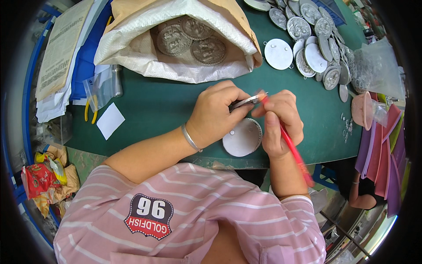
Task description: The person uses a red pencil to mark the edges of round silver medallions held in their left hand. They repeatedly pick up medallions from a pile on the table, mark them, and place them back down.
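My left hand (220,108) is closed around a round metal medallion (244,102), tilted so that mostly its edge shows. My right hand (281,119) grips pliers with long red handles (293,147), blurred by motion. Their tip meets the medallion's far right rim, between the two hands; what lies in the jaws is too small to make out. Just below, on the green tabletop, another medallion (241,138) lies with its plain silvery back up and a beaded rim.
A paper-and-white-woven sack (127,57) holding medallions (209,50) lies open at the far side. More medallions (299,28) are heaped at far right, near a pink cup (361,110) and small rings (346,127). Yellow-handled pliers (94,112) and white paper (110,121) lie left.
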`<state>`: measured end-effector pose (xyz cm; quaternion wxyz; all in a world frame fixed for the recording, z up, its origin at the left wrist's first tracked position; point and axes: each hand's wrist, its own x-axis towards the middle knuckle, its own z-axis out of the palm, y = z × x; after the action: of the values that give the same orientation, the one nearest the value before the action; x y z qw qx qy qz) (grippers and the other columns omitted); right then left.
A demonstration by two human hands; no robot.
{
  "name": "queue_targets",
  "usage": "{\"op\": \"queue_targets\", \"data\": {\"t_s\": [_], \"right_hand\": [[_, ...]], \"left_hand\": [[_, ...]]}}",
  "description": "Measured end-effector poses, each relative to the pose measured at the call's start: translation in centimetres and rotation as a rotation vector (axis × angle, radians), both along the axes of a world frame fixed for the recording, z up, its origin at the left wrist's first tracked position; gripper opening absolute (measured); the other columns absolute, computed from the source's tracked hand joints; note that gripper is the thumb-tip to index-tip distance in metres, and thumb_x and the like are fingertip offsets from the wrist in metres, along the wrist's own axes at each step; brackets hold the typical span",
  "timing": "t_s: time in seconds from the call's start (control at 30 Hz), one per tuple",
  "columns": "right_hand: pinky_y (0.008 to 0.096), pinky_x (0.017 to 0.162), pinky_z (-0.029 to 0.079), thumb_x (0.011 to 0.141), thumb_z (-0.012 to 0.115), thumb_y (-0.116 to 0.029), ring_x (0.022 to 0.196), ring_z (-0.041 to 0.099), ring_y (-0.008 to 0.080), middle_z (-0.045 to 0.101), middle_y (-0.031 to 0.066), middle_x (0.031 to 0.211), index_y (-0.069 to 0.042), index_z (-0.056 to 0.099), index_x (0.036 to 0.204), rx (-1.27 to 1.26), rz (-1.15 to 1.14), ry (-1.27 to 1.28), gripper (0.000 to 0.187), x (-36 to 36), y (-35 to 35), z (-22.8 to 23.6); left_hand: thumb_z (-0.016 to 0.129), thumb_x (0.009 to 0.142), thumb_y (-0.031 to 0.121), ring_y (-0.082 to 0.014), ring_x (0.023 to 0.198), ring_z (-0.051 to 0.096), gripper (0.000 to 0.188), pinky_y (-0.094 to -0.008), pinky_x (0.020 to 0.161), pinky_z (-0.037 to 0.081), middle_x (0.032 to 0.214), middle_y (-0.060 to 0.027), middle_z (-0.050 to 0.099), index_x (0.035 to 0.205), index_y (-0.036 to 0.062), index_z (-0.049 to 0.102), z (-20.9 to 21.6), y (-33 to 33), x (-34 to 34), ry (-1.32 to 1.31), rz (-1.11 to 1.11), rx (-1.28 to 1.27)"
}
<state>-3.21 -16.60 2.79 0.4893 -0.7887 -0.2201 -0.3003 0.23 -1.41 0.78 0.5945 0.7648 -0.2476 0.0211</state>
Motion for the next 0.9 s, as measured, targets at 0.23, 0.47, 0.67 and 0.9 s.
{"op": "queue_targets", "data": {"t_s": [0.23, 0.47, 0.67, 0.9], "right_hand": [[0.0373, 0.081, 0.039, 0.063, 0.068, 0.001, 0.072, 0.057, 0.0219, 0.065, 0.0051, 0.082, -0.009, 0.058, 0.078, -0.326, -0.082, 0.014, 0.021, 1.0, -0.9, 0.1], [0.0296, 0.071, 0.045, 0.069, 0.066, 0.012, 0.075, 0.056, 0.0184, 0.063, 0.0130, 0.082, -0.005, 0.045, 0.084, 0.310, 0.003, 0.133, 0.031, 0.7, -1.2, -0.9], [0.0293, 0.071, 0.047, 0.068, 0.068, 0.012, 0.076, 0.057, 0.0184, 0.062, 0.0133, 0.082, -0.005, 0.044, 0.084, 0.201, 0.029, 0.121, 0.033, 0.5, -1.1, -0.6], [0.0268, 0.063, 0.048, 0.069, 0.069, 0.010, 0.068, 0.058, 0.0163, 0.062, 0.0137, 0.080, -0.006, 0.044, 0.082, 0.417, 0.016, 0.198, 0.032, 0.1, -1.3, -1.2]], "left_hand": [[0.073, 0.064, 0.002, -0.0186, 0.065, 0.057, 0.024, -0.0276, 0.061, 0.047, 0.078, -0.0084, 0.060, 0.085, -0.0004, 0.060, 0.0, 0.0, 0.2, 0.081, -0.069, 0.091], [0.071, 0.063, -0.006, -0.0190, 0.070, 0.059, 0.018, -0.0271, 0.063, 0.047, 0.076, -0.0082, 0.061, 0.077, 0.0003, 0.062, 0.7, 0.5, 0.9, -0.147, 0.069, -0.106], [0.070, 0.063, -0.008, -0.0190, 0.071, 0.059, 0.019, -0.0272, 0.064, 0.046, 0.078, -0.0092, 0.061, 0.079, 0.0010, 0.062, 1.3, 0.9, 0.5, -0.230, 0.041, -0.156], [0.071, 0.067, -0.004, -0.0137, 0.079, 0.059, 0.020, -0.0250, 0.073, 0.048, 0.083, -0.0054, 0.062, 0.084, -0.0005, 0.062, 1.2, 0.1, 0.4, 0.197, -0.026, -0.325]]}}
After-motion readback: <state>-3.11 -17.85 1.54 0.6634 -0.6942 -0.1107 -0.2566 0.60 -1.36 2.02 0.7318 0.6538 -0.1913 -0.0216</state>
